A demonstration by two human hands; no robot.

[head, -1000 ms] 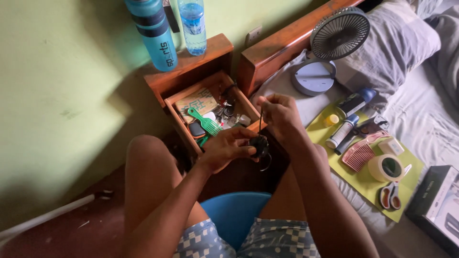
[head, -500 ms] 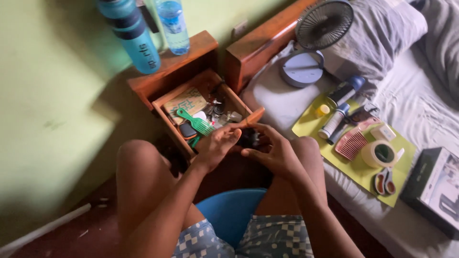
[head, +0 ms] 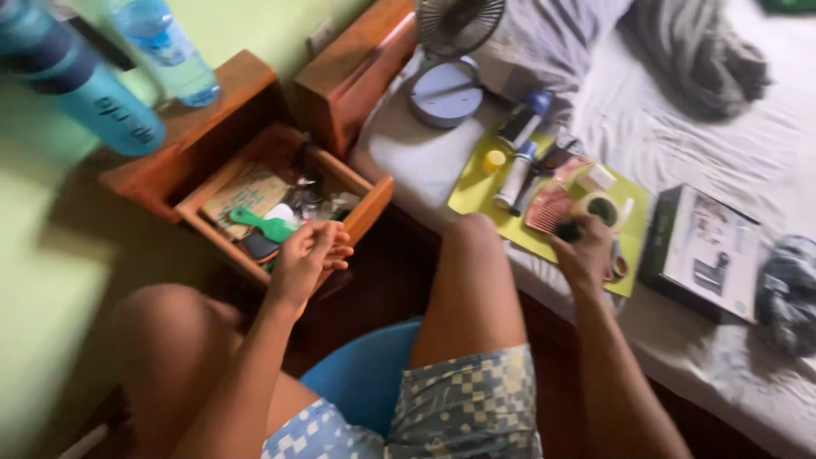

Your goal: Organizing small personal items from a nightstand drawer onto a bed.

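My right hand [head: 585,255] is out over the near edge of the yellow-green mat [head: 476,191] on the bed, fingers curled round a small dark object [head: 568,229] that sticks out at the fingertips; blurred, so I cannot tell what kind of thing it is. It sits just beside the pink comb [head: 548,206] and just in front of the roll of tape [head: 600,209], touching or nearly touching the mat, cannot tell which. My left hand [head: 308,255] is empty, fingers loosely spread and a bit bent, hovering at the front edge of the open wooden drawer [head: 367,202], well apart from the dark object. The green comb [head: 263,225] lies in the drawer just beyond that hand, with small clutter around it. On the mat beyond the right hand: a white tube [head: 514,177], a dark spray can with blue cap [head: 523,121], a small yellow cap [head: 495,160]. A black box [head: 705,255] lies right of the mat, a small fan [head: 455,51] behind it. Two blue bottles [head: 93,93] stand on the nightstand top. I sit on a blue chair [head: 361,378].
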